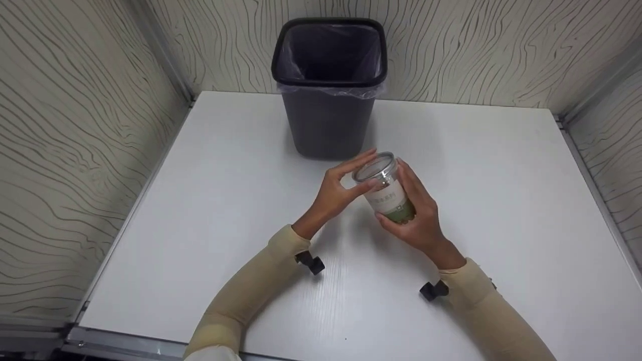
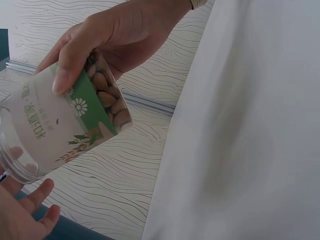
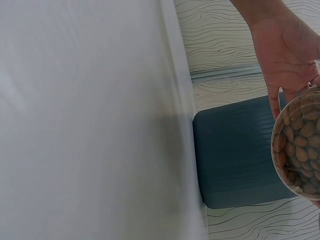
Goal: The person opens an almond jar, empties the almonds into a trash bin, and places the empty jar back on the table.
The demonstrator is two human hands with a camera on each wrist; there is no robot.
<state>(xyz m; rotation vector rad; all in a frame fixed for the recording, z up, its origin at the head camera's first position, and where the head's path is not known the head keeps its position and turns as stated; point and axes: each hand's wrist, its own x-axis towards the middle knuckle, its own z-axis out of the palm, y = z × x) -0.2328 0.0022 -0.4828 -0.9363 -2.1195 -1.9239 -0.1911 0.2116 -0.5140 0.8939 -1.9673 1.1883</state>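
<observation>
A clear jar of almonds (image 1: pixel 387 198) with a white and green label is held tilted above the white table, its rimmed top towards the bin. My right hand (image 1: pixel 421 218) grips the lower half, thumb on the near side and fingers along the far side. At the top rim, my left hand (image 1: pixel 336 193) spans the jar's edge between thumb and fingers. In the left wrist view, the right hand (image 2: pixel 115 42) wraps the base, and some left fingers (image 2: pixel 42 195) extend past the rim. Almonds show through the jar's bottom (image 3: pixel 302 145) in the right wrist view.
A dark grey bin (image 1: pixel 326 123) lined with a clear plastic bag (image 1: pixel 331 92) stands upright at the back of the white table (image 1: pixel 200 210), just beyond the hands. Wood-grain patterned panels (image 1: pixel 461 50) enclose the table at the back and sides.
</observation>
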